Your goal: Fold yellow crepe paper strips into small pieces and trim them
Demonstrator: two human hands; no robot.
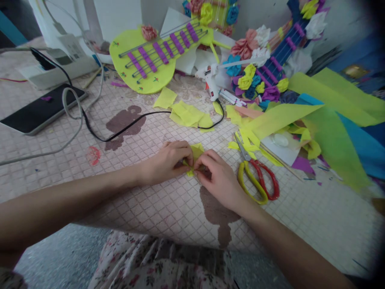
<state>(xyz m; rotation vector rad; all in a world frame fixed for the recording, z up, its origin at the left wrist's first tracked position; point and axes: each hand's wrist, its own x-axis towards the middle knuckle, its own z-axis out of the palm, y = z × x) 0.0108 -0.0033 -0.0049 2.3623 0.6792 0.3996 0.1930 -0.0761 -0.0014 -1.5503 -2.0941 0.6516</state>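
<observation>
A small piece of yellow crepe paper (pixel 197 150) is pinched between my two hands, just above the tablecloth. My left hand (pixel 171 160) is closed on its left side, thumb and fingertips together. On the other side, my right hand (pixel 217 176) pinches the same piece, the fingertips of both hands nearly meeting. Part of the paper is hidden behind the fingers. Scissors (pixel 252 172) with one yellow and one red handle lie to the right of my right hand. Beyond my hands lie several cut yellow paper squares (pixel 187 114).
A white glue gun (pixel 212 82) stands at the back, its black cord (pixel 129 127) crossing the table. A yellow guitar-shaped cutout (pixel 144 60) and a blue one (pixel 278 60) with paper flowers lean behind. Paper sheets (pixel 333 140) pile at right; a phone (pixel 42 110) lies left.
</observation>
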